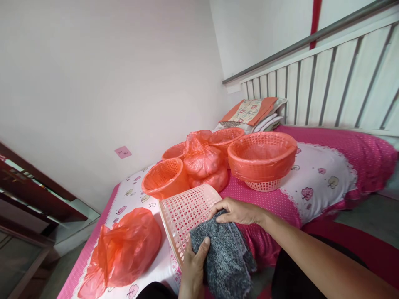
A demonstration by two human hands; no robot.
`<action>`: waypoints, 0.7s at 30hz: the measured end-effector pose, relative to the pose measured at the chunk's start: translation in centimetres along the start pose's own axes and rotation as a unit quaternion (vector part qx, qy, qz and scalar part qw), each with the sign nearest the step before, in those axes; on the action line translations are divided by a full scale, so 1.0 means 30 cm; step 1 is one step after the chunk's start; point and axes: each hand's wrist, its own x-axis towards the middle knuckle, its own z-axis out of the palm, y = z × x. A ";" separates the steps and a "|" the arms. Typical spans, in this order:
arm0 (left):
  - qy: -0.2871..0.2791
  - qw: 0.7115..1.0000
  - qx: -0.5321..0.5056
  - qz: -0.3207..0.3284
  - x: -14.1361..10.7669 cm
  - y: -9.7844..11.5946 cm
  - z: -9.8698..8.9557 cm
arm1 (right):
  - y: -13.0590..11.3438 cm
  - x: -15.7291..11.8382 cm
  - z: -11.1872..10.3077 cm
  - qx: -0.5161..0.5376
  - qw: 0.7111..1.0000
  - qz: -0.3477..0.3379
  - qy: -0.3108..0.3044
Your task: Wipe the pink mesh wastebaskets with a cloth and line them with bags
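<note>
A dark grey, speckled knitted cloth (226, 253) hangs between my two hands at the front of the bed. My left hand (195, 263) grips its left edge, thumb on top. At its upper edge, my right hand (235, 211) has fingers and thumb closed on the fabric. Just behind the cloth a pale pink perforated plastic basket (187, 209) lies on the bed, its lower right part hidden by the cloth and my hands. I cannot tell what kind of garment or piece the cloth is.
Several baskets lined with orange bags, such as one basket (263, 151) at right, stand on the bed (314, 170). A tied orange bag (202, 160) sits among them. Another full orange bag (134, 245) lies left. Folded pillows (252, 112) rest by the white headboard (327, 79).
</note>
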 end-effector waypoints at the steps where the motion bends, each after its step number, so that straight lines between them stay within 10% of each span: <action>1: 0.008 1.000 -0.001 0.004 0.003 -0.003 0.003 | -0.003 0.001 0.005 -0.001 1.000 0.000 0.014; 10: 0.107 0.986 0.054 0.112 0.019 0.017 -0.026 | -0.070 0.009 0.055 -0.084 0.956 -0.071 0.273; 21: 0.126 0.981 0.045 0.139 0.012 0.014 -0.041 | -0.100 0.010 0.108 -0.015 0.975 -0.076 0.206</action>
